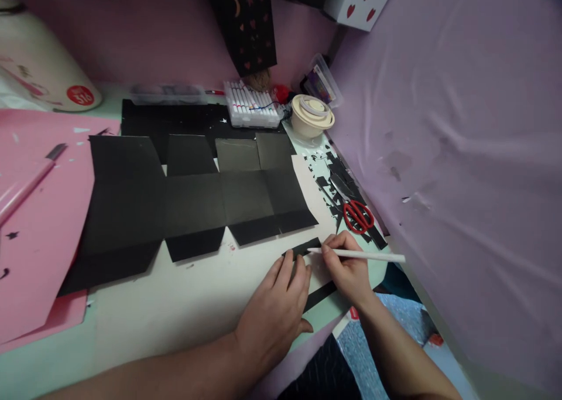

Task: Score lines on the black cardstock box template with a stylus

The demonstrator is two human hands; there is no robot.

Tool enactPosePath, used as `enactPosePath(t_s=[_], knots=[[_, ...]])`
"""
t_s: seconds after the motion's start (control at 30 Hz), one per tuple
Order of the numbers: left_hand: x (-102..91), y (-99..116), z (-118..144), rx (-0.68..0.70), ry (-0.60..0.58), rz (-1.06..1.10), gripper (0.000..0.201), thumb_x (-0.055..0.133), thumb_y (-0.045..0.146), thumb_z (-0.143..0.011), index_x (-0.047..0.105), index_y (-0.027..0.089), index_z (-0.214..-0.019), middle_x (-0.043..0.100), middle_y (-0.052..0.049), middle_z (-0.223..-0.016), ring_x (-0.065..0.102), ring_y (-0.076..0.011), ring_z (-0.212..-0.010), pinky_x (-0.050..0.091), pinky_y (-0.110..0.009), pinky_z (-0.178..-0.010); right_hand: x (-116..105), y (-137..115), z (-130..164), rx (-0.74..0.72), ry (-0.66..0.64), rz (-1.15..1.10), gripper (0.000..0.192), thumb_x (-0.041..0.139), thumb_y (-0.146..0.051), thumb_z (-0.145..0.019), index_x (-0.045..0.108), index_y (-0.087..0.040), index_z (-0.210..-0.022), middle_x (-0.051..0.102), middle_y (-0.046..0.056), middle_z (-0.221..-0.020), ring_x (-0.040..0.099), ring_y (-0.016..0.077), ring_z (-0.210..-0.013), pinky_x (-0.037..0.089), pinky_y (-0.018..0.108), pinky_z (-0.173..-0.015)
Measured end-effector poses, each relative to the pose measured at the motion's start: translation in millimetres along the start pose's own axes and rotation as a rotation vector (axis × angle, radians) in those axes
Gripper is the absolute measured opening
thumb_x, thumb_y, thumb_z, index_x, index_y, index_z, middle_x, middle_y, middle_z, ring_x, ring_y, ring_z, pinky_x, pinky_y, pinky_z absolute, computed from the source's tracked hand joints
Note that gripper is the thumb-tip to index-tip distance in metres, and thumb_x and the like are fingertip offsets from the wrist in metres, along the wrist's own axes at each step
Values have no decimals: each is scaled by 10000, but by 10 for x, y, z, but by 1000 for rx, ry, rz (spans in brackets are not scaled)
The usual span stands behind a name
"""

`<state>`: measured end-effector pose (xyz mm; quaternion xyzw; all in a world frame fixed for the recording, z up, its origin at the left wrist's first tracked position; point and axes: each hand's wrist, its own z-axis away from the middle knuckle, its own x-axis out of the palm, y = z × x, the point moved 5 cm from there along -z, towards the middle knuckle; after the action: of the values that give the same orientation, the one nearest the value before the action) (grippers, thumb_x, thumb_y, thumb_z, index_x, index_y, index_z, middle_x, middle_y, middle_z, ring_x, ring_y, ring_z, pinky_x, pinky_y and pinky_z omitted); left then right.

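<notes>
A white pencil (364, 253) is pinched in my right hand (349, 274), its tip touching or just above a small black paper strip (302, 248). My left hand (274, 309) lies flat with fingers stretched, its fingertips pressing on that strip. A second black strip (319, 296) lies between my hands, nearer the table edge. Beyond them spreads a large creased black card (193, 204) with cut flaps along its long sides. It rests on a whitish sheet (211, 306).
Red-handled scissors (357, 215) lie among black scraps at right. Behind stand a lidded cream bowl (309, 122) and a box of markers (253, 108). Pink sheets (48, 212) carry a pink cutter (30, 183) at left, near a large bottle (39, 60). A purple-covered wall (474, 154) bounds the right.
</notes>
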<state>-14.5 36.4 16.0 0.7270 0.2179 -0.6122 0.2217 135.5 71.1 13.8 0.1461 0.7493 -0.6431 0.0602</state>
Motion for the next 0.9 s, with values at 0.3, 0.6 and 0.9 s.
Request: enactPosePath(t_s=[0.3, 0.6, 0.9], knots=[[-11, 3, 6, 16, 17, 8, 841, 580, 685, -802, 517, 57, -1357, 528, -187, -1362, 430, -360, -1306, 274, -452, -1114, 50, 53, 0, -16, -5, 36, 190, 571, -174, -897, 487, -216, -732, 529, -32, -664, 479, 118, -596, 361, 267, -571], [4, -8, 0, 36, 67, 46, 793, 576, 659, -820, 537, 47, -1321, 553, -188, -1333, 442, -334, -1300, 244, -435, -1124, -2, 3, -95, -41, -55, -4, 187, 570, -153, -886, 475, -221, -740, 541, -31, -666, 492, 122, -597, 364, 269, -565], [21, -14, 4, 52, 35, 64, 788, 560, 636, -843, 500, 36, -1350, 533, -186, -1353, 422, -348, -1317, 215, -447, -1135, 45, 80, -109, -21, -95, -17, 191, 574, -175, -883, 458, -223, -739, 549, -25, -667, 503, 131, -601, 383, 279, -575]])
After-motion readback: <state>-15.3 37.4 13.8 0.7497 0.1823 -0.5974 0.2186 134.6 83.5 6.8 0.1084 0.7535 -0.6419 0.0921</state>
